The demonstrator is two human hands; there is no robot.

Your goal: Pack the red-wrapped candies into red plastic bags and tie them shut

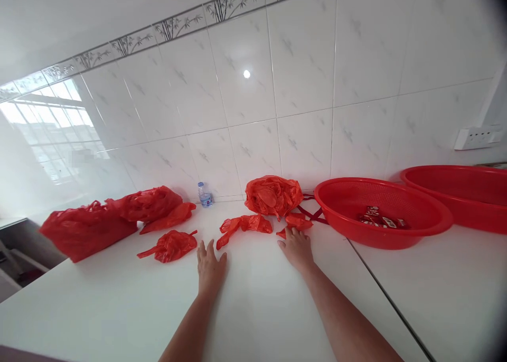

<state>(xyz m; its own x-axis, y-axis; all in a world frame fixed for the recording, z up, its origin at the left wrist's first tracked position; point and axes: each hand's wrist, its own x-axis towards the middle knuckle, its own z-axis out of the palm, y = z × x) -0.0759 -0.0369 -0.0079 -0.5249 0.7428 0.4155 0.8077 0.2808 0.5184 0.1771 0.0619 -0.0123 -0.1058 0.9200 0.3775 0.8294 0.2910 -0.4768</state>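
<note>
My left hand (211, 271) rests on the white table with its fingers spread and nothing in it. To its left lies a crumpled red plastic bag (174, 246), and just beyond its fingertips is a flattened, twisted red plastic bag (245, 225). Over on the right, my right hand (298, 248) has its fingertips on a small red plastic bag (300, 222), the thumb held apart. Behind both hands, against the wall, sits a larger bundle of red plastic bags (273, 195).
A red plastic basket (384, 240) at right holds several small wrapped packets (386, 221); a second red basin (459, 203) stands beyond it. At left are a full red bag (89, 230) and a red heap of bags (150, 203). A small water bottle (205, 197) stands by the tiled wall.
</note>
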